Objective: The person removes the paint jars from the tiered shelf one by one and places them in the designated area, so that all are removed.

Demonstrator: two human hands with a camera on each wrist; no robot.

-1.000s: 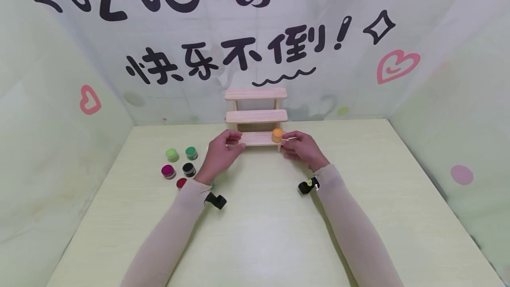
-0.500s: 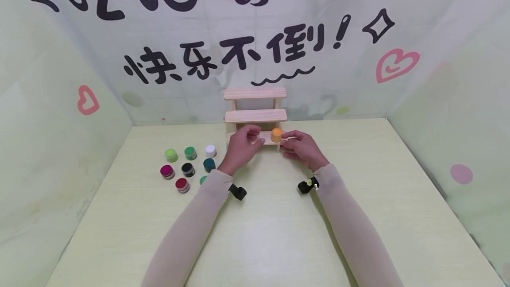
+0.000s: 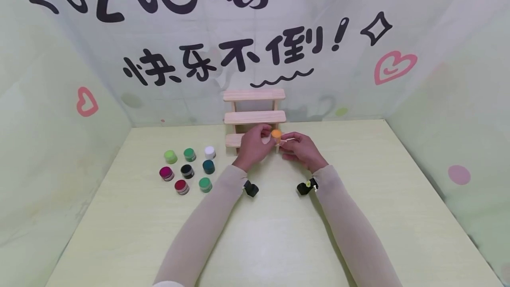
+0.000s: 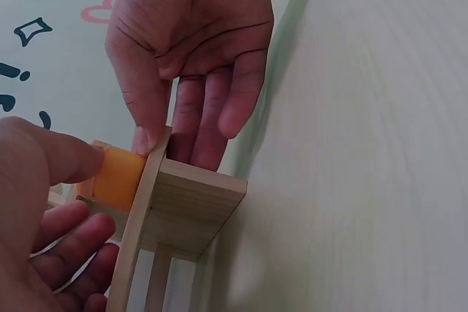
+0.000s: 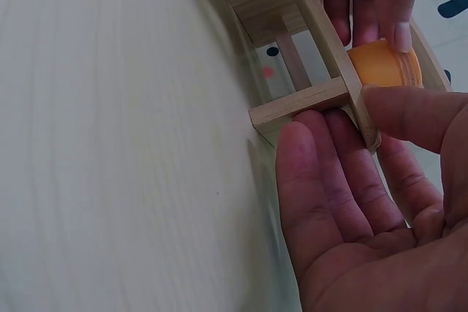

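Observation:
A small orange-lidded jar (image 3: pixel 276 133) sits at the right end of the lowest step of a three-tier wooden stand (image 3: pixel 255 117). My left hand (image 3: pixel 254 149) reaches in from the left and pinches the jar; the left wrist view shows its thumb (image 4: pixel 77 160) pressed against the orange side (image 4: pixel 121 178). At the step's right end, my right hand (image 3: pixel 303 151) holds the wood, thumb on top beside the jar and fingers (image 5: pixel 333 173) beneath the board. The left hand hides the middle of that step in the head view.
Several small lidded jars stand on the table left of the stand, among them a white jar (image 3: pixel 210 152), a black jar (image 3: pixel 187 171), a magenta jar (image 3: pixel 166 173) and a red jar (image 3: pixel 181 187). A printed cloth wall (image 3: pixel 191 101) rises behind the stand.
My left hand has moved right along the lowest step to the orange jar, uncovering jars on the table behind it. The right hand stays at the step's end.

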